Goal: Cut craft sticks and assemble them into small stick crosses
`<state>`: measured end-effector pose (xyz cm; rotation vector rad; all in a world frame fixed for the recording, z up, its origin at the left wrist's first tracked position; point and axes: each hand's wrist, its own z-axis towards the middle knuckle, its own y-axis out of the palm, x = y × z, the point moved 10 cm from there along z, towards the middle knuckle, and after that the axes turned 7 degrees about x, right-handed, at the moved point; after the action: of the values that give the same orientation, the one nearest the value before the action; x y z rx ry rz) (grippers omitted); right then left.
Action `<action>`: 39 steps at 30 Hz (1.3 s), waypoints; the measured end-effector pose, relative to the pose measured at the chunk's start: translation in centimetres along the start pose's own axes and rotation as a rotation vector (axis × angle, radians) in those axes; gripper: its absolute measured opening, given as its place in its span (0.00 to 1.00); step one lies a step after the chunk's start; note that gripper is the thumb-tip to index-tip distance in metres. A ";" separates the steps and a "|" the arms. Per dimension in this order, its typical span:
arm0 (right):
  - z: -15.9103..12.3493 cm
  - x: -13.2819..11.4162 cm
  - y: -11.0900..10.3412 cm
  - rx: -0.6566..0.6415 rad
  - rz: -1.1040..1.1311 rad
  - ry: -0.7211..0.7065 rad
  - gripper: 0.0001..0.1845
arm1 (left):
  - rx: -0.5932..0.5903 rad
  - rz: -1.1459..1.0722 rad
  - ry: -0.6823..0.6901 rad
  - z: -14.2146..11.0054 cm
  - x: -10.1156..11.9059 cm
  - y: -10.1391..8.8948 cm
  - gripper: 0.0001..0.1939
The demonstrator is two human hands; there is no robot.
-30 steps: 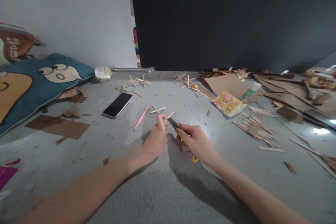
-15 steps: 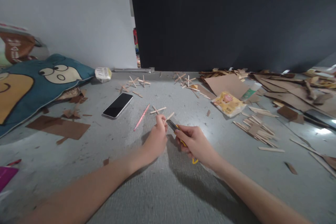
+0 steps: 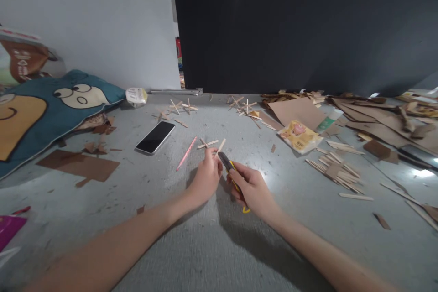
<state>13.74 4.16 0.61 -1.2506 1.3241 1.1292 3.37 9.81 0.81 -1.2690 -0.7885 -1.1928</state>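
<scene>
My left hand (image 3: 209,174) is closed on a short flat wooden stick (image 3: 222,146), whose upper end juts out past the fingertips. In my right hand (image 3: 251,187) is a black and yellow utility knife (image 3: 226,163), its front end touching or very close to the stick. Whether the blade cuts into the wood is too small to tell. Just beyond my left hand, crossed wooden sticks (image 3: 208,144) lie on the grey surface. A pink patterned pencil (image 3: 186,153) rests to their left.
A phone (image 3: 155,137) lies left of the pencil, near brown cardboard (image 3: 78,166) and a blue cushion (image 3: 68,100). Rightward are a yellow packet (image 3: 299,137), a glue stick (image 3: 330,121), a bundle of sticks (image 3: 333,171) and cardboard sheets (image 3: 383,123). A dark panel (image 3: 301,27) stands behind.
The stick in my left hand now points more steeply upward. My right hand has tilted the knife more upright and shifted slightly left. The whole view has shifted a little.
</scene>
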 end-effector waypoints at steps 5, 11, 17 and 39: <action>-0.2 0.4 0.5 -0.026 0.021 -0.028 0.16 | -0.006 -0.012 -0.009 0.0 0.3 0.0 0.10; -0.3 0.9 0.9 -0.019 0.000 -0.046 0.17 | 0.026 -0.036 -0.032 0.0 -0.4 -0.2 0.11; -0.3 1.2 1.4 -0.054 0.064 -0.038 0.17 | -0.023 -0.262 -0.123 0.0 -0.8 0.4 0.12; 1.1 1.4 0.4 -0.186 0.343 0.142 0.17 | -0.163 -0.521 -0.094 0.8 -0.4 1.2 0.18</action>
<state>13.42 5.07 -0.91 -1.2869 1.6128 1.4525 4.55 10.53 0.29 -1.2990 -1.1561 -1.6471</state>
